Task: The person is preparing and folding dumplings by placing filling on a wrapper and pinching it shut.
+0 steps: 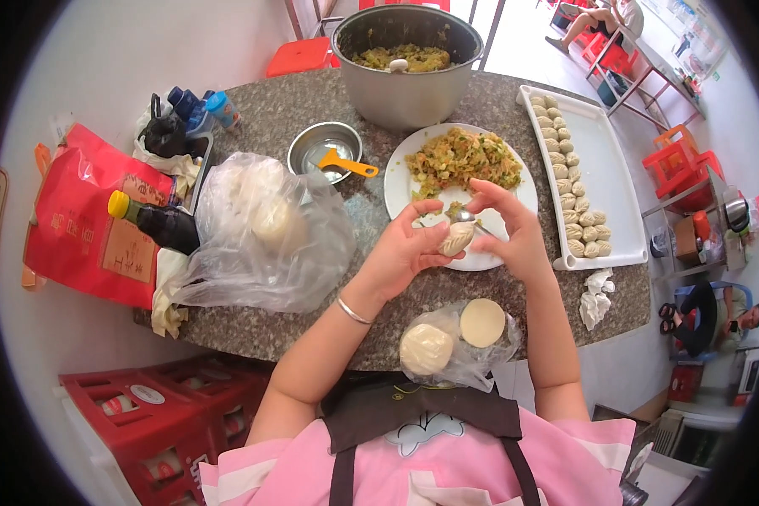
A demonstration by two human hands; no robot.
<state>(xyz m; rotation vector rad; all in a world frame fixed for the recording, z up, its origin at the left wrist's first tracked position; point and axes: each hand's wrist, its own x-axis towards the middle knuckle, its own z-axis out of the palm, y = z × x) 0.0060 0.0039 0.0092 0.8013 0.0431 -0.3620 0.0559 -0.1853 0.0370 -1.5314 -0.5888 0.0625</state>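
Over the near rim of a white plate (396,181), my left hand (409,244) is closed on a pleated dumpling (457,239), held by thumb and fingers. My right hand (519,240) is just to the right of it, thumb and fingers spread apart with nothing visible between them. Chopped vegetable filling (464,158) is heaped on the plate's far side. A metal spoon (464,217) with a bit of filling lies behind the dumpling, partly hidden by my fingers. Closer to me, round dough wrappers (482,323) sit in stacks on a clear plastic bag (468,363).
On the right, a white tray (603,185) carries rows of dumplings (565,160), with crumpled tissue (596,299) below. A large pot (406,88) of filling stands behind. Leftward are a metal bowl (312,139) with an orange-handled scraper, bagged dough (270,219), a dark bottle (164,226) and a red bag (88,219).
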